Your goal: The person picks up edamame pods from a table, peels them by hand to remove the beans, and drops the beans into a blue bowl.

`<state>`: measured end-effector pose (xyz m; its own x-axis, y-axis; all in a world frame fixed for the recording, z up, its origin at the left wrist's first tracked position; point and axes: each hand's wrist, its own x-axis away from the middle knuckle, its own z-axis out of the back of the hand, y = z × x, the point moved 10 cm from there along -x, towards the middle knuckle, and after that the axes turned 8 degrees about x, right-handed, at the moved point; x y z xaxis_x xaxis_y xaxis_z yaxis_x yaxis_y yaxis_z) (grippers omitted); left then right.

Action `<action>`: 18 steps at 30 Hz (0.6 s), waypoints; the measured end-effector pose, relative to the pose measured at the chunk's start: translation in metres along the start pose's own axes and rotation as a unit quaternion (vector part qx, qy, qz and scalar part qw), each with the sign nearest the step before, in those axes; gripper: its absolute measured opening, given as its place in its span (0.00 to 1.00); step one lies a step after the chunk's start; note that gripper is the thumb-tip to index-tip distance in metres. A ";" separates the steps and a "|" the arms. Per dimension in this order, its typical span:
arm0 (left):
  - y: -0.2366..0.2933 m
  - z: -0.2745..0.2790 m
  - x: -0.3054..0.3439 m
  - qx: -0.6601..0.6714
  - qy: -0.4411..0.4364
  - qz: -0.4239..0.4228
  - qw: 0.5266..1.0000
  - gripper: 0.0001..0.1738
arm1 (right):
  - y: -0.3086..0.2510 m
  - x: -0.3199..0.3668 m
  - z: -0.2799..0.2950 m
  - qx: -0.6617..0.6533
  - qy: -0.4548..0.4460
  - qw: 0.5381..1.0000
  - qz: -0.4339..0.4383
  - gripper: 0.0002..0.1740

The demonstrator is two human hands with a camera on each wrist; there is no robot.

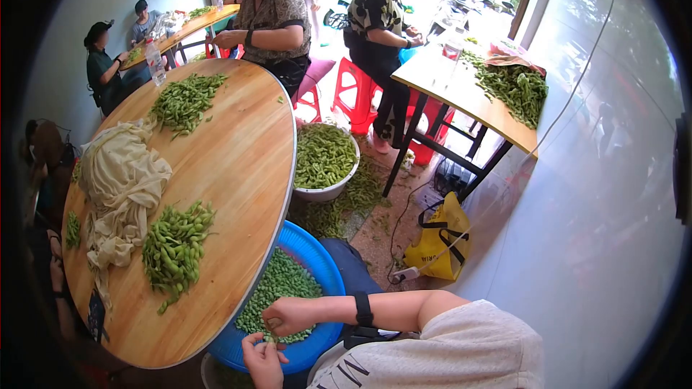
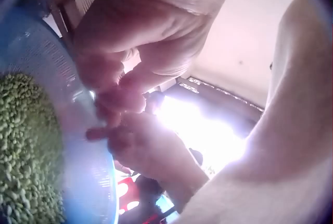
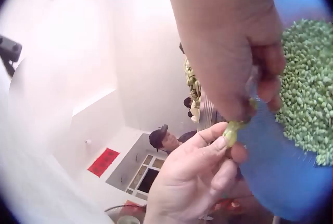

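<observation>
The pod is yellow-green, the beans pale green, the basin blue. At the head view's four o'clock, the bag is yellow and black.

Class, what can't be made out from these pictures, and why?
Head view: upper-left part of the blue basin, hidden by the round table.
Left wrist view: the pod in the left hand, lost in blur.
Right wrist view: remaining beans, cut off by the right edge.
</observation>
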<state>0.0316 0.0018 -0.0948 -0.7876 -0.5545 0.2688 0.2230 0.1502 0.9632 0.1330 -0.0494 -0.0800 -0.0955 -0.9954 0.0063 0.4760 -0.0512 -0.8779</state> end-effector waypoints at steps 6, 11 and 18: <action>-0.019 0.017 -0.008 -0.118 -0.004 -0.021 0.993 0.12 | -0.024 0.000 0.005 0.043 0.047 0.994 0.092 0.11; 0.047 -0.023 0.014 0.069 0.063 -0.071 0.993 0.02 | -0.027 0.006 0.003 -0.232 -0.042 0.972 0.013 0.14; 0.030 -0.001 0.026 -0.006 0.021 0.003 1.000 0.11 | 0.000 -0.005 -0.013 -0.157 -0.063 0.981 -0.093 0.08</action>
<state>0.0179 -0.0090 -0.0586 -0.7617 -0.5873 0.2735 0.2338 0.1444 0.9615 0.1221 -0.0430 -0.0860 -0.0379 -0.9743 0.2222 0.1667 -0.2254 -0.9599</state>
